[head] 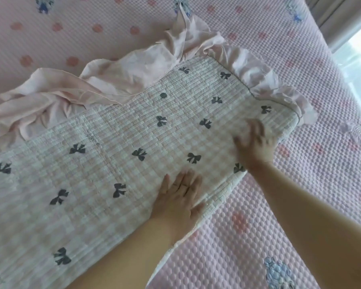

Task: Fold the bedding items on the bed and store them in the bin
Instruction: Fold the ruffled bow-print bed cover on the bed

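Note:
A quilted pink-and-white checked blanket with dark bow prints lies folded into a long strip across the bed. A pale pink ruffle frames its far end, and loose pink fabric bunches along its far side. My left hand rests flat on the blanket near the front edge, fingers straight. My right hand, blurred by motion, presses flat on the blanket near its right end. No bin is in view.
The bed is covered by a pink textured bedspread with pink dots and blue cartoon figures. A curtain and bright window stand at the upper right, beyond the bed's edge.

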{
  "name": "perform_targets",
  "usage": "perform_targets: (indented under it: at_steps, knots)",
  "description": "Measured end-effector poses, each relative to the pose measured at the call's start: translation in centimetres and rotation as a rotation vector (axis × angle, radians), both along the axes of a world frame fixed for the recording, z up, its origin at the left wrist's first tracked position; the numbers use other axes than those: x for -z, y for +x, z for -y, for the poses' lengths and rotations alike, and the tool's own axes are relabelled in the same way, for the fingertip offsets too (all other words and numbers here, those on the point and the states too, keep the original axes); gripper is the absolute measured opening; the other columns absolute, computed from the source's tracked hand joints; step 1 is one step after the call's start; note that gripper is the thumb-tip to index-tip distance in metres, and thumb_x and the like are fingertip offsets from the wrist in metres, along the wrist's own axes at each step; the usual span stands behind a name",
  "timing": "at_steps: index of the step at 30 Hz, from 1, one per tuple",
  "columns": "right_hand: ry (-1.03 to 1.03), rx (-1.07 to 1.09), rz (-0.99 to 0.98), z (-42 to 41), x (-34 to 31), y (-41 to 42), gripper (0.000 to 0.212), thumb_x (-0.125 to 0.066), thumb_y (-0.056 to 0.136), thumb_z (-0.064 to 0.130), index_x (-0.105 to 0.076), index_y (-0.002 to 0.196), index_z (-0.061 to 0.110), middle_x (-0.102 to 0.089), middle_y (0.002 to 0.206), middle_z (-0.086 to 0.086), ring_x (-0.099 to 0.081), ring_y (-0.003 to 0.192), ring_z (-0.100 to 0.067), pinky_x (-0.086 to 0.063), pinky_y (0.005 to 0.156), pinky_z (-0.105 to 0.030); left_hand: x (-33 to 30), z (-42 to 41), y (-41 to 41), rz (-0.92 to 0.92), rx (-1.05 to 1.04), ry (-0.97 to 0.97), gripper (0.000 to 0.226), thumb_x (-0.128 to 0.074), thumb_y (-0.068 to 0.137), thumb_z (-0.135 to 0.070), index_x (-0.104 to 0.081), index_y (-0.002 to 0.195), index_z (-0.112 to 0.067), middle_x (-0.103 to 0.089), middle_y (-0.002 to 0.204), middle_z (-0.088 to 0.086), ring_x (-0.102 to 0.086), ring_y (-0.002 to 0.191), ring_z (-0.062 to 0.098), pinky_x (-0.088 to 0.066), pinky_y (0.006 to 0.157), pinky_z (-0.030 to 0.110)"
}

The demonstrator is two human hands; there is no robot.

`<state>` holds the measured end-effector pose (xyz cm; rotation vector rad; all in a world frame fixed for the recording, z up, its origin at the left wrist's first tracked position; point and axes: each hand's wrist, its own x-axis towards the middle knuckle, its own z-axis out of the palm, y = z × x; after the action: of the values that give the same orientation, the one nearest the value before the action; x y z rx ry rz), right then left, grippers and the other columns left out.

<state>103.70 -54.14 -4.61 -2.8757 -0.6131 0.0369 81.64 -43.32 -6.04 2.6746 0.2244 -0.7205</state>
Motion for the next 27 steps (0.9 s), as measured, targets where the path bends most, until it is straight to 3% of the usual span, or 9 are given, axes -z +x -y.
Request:
perform_targets:
  at_steps: [2, 4, 7, 10, 15, 18, 20, 23, 27]
  knots:
    - [-0.271, -0.236, -0.154, 0.2, 2.3, -1.1, 0.072, -0.020, 0.091, 0.063, -0.010, 0.152, 0.026, -0.008, 0.159, 0.004, -0.003, 0.147, -0.015, 0.005, 0.119, -0.042, 1.2, 0.2, 0.7, -0.091, 0.052, 0.037, 0.068, 0.013, 0.088, -0.063, 0.037, 0.140, -0.026, 0.044, 0.147, -0.006, 0.042, 0.135, 0.013, 0.024, 0.112, 0.048]
    - [-0.438, -0.269, -0.269, 0.7, 3.9, -0.9, 0.076, -0.005, 0.088, 0.069, 0.011, 0.150, 0.029, 0.015, 0.158, 0.007, 0.020, 0.144, -0.012, 0.013, 0.117, -0.046, 1.8, -0.1, 1.1, -0.122, 0.072, 0.032, 0.073, 0.022, 0.079, -0.065, 0.037, 0.140, -0.027, 0.045, 0.146, -0.006, 0.045, 0.133, 0.012, 0.024, 0.112, 0.048]
    - [-0.490, -0.163, -0.332, -0.5, 3.5, -1.0, 0.076, 0.002, 0.087, 0.069, 0.017, 0.149, 0.028, 0.023, 0.155, 0.007, 0.026, 0.142, -0.012, 0.013, 0.116, -0.049, 1.3, -1.6, 0.3, -0.070, 0.087, 0.005, 0.070, 0.023, 0.080, -0.061, 0.033, 0.142, -0.031, 0.041, 0.149, -0.009, 0.042, 0.134, 0.009, 0.021, 0.115, 0.044]
    - [-0.452, -0.029, -0.387, -3.0, 2.6, -4.0, 0.080, 0.000, 0.086, 0.069, 0.016, 0.150, 0.023, 0.021, 0.156, 0.001, 0.026, 0.142, -0.017, 0.015, 0.115, -0.049, 1.3, -4.8, -2.9, -0.058, 0.037, 0.107, 0.061, 0.017, 0.089, -0.056, 0.033, 0.143, -0.031, 0.045, 0.146, -0.009, 0.045, 0.132, 0.010, 0.023, 0.114, 0.043]
    - [-0.343, -0.163, -0.413, -6.2, 2.1, -15.6, 0.082, 0.000, 0.086, 0.067, 0.029, 0.144, 0.018, 0.030, 0.153, -0.004, 0.030, 0.140, -0.018, 0.018, 0.115, -0.048, 1.4, -10.4, -8.6, -0.132, -0.132, 0.188, 0.060, 0.006, 0.095, -0.056, 0.035, 0.141, -0.030, 0.047, 0.144, -0.012, 0.048, 0.129, 0.008, 0.026, 0.113, 0.044]
    - [-0.285, -0.232, -0.429, -7.4, 2.1, -20.7, 0.082, 0.002, 0.085, 0.069, 0.033, 0.142, 0.018, 0.038, 0.148, -0.006, 0.036, 0.136, -0.021, 0.022, 0.113, -0.047, 1.2, -13.1, -10.1, -0.097, -0.167, 0.203, 0.068, 0.024, 0.079, -0.057, 0.032, 0.142, -0.032, 0.043, 0.147, -0.013, 0.045, 0.132, 0.006, 0.026, 0.112, 0.042]
    - [-0.286, -0.249, -0.442, -8.1, 2.3, -22.6, 0.083, 0.001, 0.085, 0.070, 0.036, 0.139, 0.018, 0.041, 0.147, -0.005, 0.040, 0.134, -0.021, 0.023, 0.113, -0.047, 1.5, -15.1, -10.4, -0.083, -0.174, 0.220, 0.067, 0.022, 0.081, -0.057, 0.033, 0.142, -0.032, 0.043, 0.147, -0.012, 0.044, 0.133, 0.008, 0.027, 0.112, 0.044]
    - [-0.259, -0.219, -0.429, -9.0, 3.1, -24.8, 0.084, 0.007, 0.080, 0.073, 0.036, 0.137, 0.019, 0.037, 0.149, -0.005, 0.037, 0.136, -0.021, 0.021, 0.114, -0.048, 1.7, -19.1, -10.3, -0.066, -0.202, 0.277, 0.063, 0.014, 0.089, -0.058, 0.033, 0.142, -0.030, 0.042, 0.149, -0.009, 0.041, 0.135, 0.011, 0.025, 0.113, 0.045]
    - [-0.240, -0.162, -0.331, -10.1, 4.9, -27.6, 0.091, -0.019, 0.087, 0.075, -0.012, 0.151, 0.011, -0.011, 0.158, -0.011, -0.002, 0.147, -0.024, -0.003, 0.116, -0.051, 1.5, -26.2, -9.8, -0.085, -0.270, 0.364, 0.060, 0.003, 0.096, -0.052, 0.031, 0.144, -0.029, 0.038, 0.151, -0.005, 0.036, 0.139, 0.015, 0.016, 0.117, 0.048]
